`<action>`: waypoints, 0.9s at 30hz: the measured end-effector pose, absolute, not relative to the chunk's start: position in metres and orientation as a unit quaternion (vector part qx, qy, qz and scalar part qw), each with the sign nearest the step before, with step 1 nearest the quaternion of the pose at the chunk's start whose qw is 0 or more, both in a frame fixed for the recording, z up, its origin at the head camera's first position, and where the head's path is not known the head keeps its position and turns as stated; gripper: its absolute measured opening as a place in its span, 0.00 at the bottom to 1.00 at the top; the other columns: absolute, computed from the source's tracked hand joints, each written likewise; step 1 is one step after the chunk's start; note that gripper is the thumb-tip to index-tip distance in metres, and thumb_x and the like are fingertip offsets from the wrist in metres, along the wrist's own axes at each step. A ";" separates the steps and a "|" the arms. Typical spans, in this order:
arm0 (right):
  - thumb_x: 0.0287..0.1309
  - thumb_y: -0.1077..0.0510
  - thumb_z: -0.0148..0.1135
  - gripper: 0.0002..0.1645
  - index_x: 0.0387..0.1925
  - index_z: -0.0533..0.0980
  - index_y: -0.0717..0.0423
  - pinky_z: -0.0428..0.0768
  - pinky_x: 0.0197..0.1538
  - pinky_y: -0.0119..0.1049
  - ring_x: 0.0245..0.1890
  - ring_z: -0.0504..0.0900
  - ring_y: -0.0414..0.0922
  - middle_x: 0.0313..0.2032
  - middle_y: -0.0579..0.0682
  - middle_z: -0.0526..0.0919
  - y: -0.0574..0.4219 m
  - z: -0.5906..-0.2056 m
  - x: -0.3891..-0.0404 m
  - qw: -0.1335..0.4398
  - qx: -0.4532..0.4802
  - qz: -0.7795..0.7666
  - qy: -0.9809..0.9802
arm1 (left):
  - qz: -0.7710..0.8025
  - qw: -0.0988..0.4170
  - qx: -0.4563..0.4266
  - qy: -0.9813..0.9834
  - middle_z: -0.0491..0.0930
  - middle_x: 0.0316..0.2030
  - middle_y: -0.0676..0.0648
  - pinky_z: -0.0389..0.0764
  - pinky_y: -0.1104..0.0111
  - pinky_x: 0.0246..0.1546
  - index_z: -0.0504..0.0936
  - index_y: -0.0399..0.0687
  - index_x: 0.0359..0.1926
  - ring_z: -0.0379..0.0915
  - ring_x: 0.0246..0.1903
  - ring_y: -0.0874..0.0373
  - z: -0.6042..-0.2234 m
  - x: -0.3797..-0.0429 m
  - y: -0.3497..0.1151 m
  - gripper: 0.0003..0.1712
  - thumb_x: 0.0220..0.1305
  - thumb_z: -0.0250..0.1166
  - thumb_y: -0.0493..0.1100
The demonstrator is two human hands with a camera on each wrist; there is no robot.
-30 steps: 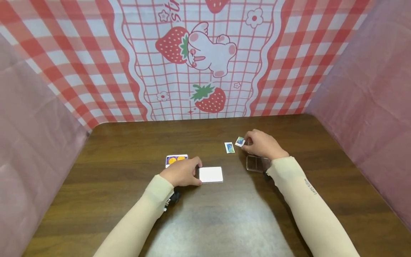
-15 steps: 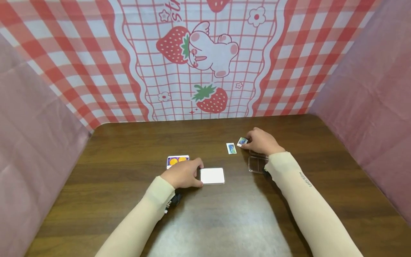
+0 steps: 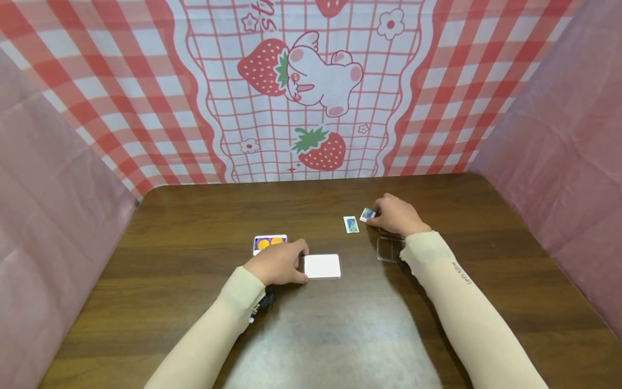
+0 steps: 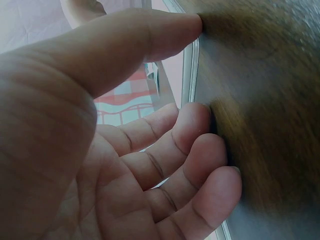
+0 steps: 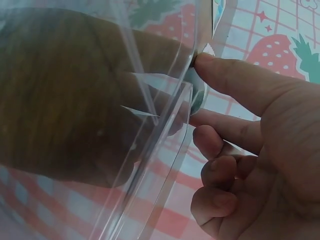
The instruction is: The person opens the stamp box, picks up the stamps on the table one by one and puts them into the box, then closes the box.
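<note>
My left hand [image 3: 277, 263] holds the left end of a flat white rectangular case [image 3: 322, 266] with clear edges, which lies on the table. In the left wrist view, the thumb [image 4: 175, 32] touches its clear rim and the curled fingertips rest by the tabletop. Farther back, my right hand [image 3: 396, 214] pinches the right side of a small stamp-like picture [image 3: 367, 215] in blue and green with a white border. A similar stamp-like picture [image 3: 351, 224] lies just left of it. Beneath the right wrist is a clear plastic box [image 3: 389, 249], partly hidden; its wall [image 5: 172, 117] crosses the right wrist view.
A white-edged card [image 3: 270, 242] printed purple with orange rounds lies behind the left hand, partly covered by it. The brown wooden table [image 3: 204, 216] meets a strawberry-patterned cloth [image 3: 311, 86] at the back. Pink cloth [image 3: 554, 119] hangs on both sides.
My right hand has shifted slightly left over the stamp-like picture, showing more of the clear box. The left hand stays on the white case. The whole head view has drifted a little.
</note>
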State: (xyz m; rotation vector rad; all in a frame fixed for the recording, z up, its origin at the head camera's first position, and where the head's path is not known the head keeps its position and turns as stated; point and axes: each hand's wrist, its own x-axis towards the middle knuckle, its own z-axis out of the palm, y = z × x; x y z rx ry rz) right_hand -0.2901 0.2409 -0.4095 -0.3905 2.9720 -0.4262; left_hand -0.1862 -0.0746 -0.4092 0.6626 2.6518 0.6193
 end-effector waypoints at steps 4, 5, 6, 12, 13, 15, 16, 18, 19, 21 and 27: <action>0.61 0.48 0.73 0.22 0.46 0.84 0.61 0.78 0.45 0.51 0.39 0.75 0.51 0.43 0.56 0.79 0.240 -0.409 -0.290 0.058 -0.126 -0.139 0.981 | 0.217 0.169 0.232 0.933 0.76 0.30 0.52 0.74 0.64 0.33 0.76 0.49 0.52 0.73 0.29 0.58 -0.408 -0.186 -0.074 0.27 0.57 0.78 0.51; 0.61 0.48 0.74 0.21 0.46 0.84 0.61 0.78 0.44 0.51 0.39 0.75 0.51 0.43 0.56 0.79 0.240 -0.409 -0.290 0.057 -0.126 -0.138 0.981 | 0.216 0.169 0.231 0.933 0.76 0.30 0.52 0.74 0.64 0.34 0.76 0.49 0.52 0.73 0.29 0.58 -0.408 -0.186 -0.074 0.27 0.57 0.78 0.51; 0.61 0.48 0.74 0.21 0.45 0.84 0.61 0.77 0.44 0.50 0.38 0.75 0.51 0.42 0.55 0.79 0.240 -0.409 -0.290 0.057 -0.127 -0.138 0.981 | 0.217 0.170 0.231 0.933 0.76 0.30 0.52 0.74 0.64 0.33 0.76 0.49 0.52 0.73 0.29 0.58 -0.408 -0.186 -0.074 0.27 0.57 0.78 0.50; 0.60 0.50 0.74 0.17 0.41 0.84 0.59 0.77 0.42 0.49 0.37 0.75 0.50 0.40 0.55 0.79 0.243 -0.409 -0.288 0.045 -0.137 -0.136 0.980 | 0.220 0.170 0.231 0.932 0.76 0.30 0.52 0.74 0.64 0.33 0.76 0.49 0.52 0.73 0.29 0.58 -0.409 -0.187 -0.074 0.27 0.57 0.79 0.50; 0.60 0.50 0.74 0.17 0.40 0.83 0.59 0.77 0.42 0.50 0.37 0.75 0.50 0.40 0.55 0.79 0.243 -0.409 -0.287 0.042 -0.139 -0.137 0.980 | 0.220 0.170 0.231 0.932 0.76 0.30 0.52 0.74 0.64 0.33 0.76 0.49 0.52 0.73 0.29 0.58 -0.409 -0.187 -0.074 0.27 0.57 0.79 0.50; 0.60 0.50 0.74 0.17 0.41 0.83 0.59 0.77 0.42 0.50 0.37 0.76 0.50 0.40 0.55 0.79 0.244 -0.408 -0.283 0.032 -0.142 -0.141 0.979 | 0.220 0.171 0.230 0.932 0.76 0.30 0.52 0.74 0.64 0.33 0.76 0.49 0.52 0.73 0.29 0.58 -0.408 -0.186 -0.074 0.27 0.57 0.78 0.50; 0.60 0.50 0.73 0.17 0.41 0.83 0.59 0.78 0.42 0.50 0.37 0.76 0.50 0.40 0.55 0.79 0.243 -0.407 -0.281 0.028 -0.142 -0.143 0.979 | 0.220 0.172 0.230 0.932 0.76 0.30 0.52 0.74 0.64 0.33 0.76 0.49 0.52 0.73 0.29 0.58 -0.408 -0.186 -0.074 0.27 0.57 0.78 0.50; 0.60 0.50 0.73 0.17 0.42 0.83 0.59 0.78 0.42 0.50 0.37 0.77 0.50 0.40 0.55 0.79 0.242 -0.406 -0.277 0.019 -0.145 -0.147 0.978 | 0.219 0.172 0.228 0.933 0.76 0.30 0.52 0.74 0.64 0.33 0.76 0.49 0.52 0.73 0.29 0.58 -0.408 -0.186 -0.074 0.27 0.57 0.78 0.50; 0.60 0.50 0.73 0.17 0.43 0.83 0.59 0.78 0.41 0.50 0.37 0.77 0.49 0.40 0.54 0.79 0.242 -0.406 -0.274 0.014 -0.147 -0.148 0.978 | 0.220 0.172 0.228 0.933 0.76 0.30 0.52 0.74 0.64 0.33 0.76 0.49 0.52 0.73 0.29 0.58 -0.408 -0.186 -0.074 0.27 0.57 0.78 0.50; 0.60 0.50 0.73 0.17 0.44 0.83 0.59 0.78 0.40 0.50 0.36 0.77 0.49 0.40 0.54 0.78 0.240 -0.403 -0.269 0.007 -0.149 -0.152 0.977 | 0.221 0.171 0.229 0.932 0.76 0.30 0.51 0.74 0.64 0.33 0.76 0.49 0.52 0.73 0.29 0.58 -0.408 -0.186 -0.074 0.27 0.57 0.78 0.50; 0.60 0.51 0.74 0.18 0.47 0.83 0.58 0.77 0.38 0.48 0.36 0.76 0.48 0.39 0.52 0.77 0.235 -0.397 -0.255 -0.004 -0.160 -0.164 0.973 | 0.221 0.168 0.234 0.932 0.77 0.29 0.52 0.74 0.64 0.32 0.76 0.49 0.52 0.73 0.28 0.59 -0.409 -0.186 -0.073 0.27 0.56 0.78 0.49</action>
